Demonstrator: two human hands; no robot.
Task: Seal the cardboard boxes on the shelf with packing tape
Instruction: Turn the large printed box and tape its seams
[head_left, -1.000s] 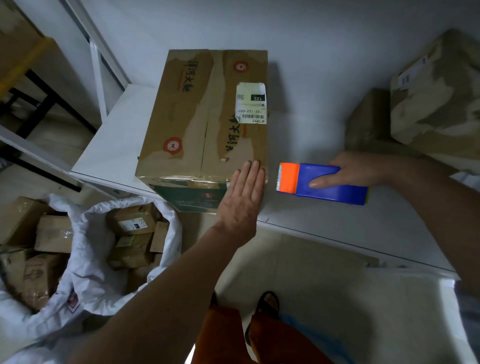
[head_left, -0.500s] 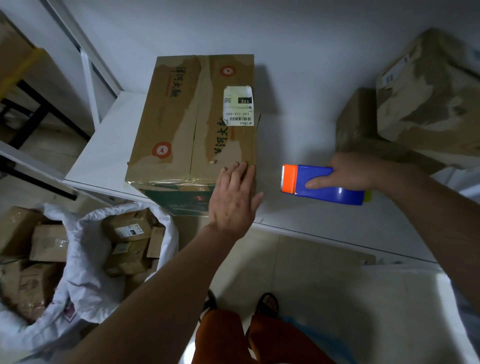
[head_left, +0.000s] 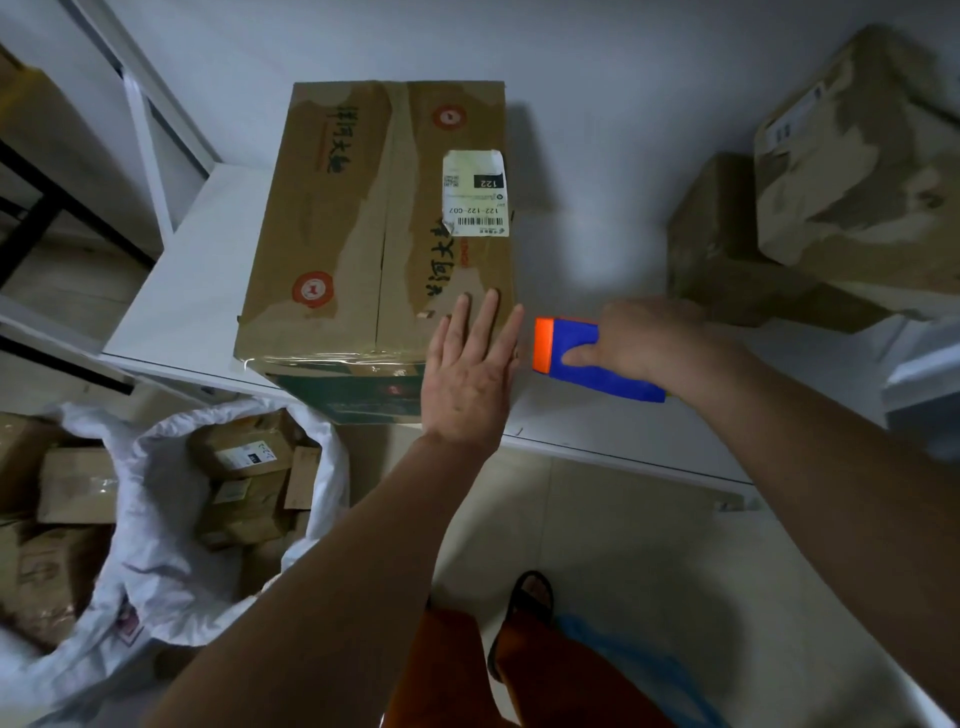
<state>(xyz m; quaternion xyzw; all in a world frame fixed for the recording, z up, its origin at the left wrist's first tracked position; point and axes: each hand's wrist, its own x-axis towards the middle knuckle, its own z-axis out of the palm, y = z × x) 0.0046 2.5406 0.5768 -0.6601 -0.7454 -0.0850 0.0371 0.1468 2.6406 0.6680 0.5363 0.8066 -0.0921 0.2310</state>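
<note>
The white shelf (head_left: 197, 291) is carrying everything here. The big cardboard box (head_left: 379, 223) is sitting at its front edge near the left corner, its near face hanging slightly past the edge, its white shipping label (head_left: 475, 193) stuck on the top's right side. Two more boxes (head_left: 810, 208) are stacking up toward the right back corner. Below the shelf, a white sack (head_left: 156, 519) is holding small parcels (brown, mostly). Your left hand (head_left: 467, 374) is lying flat with fingers straight on the big box's near right corner. Your right hand (head_left: 644, 343) is gripping the blue and orange tape dispenser (head_left: 576, 353), just beside that corner.
</note>
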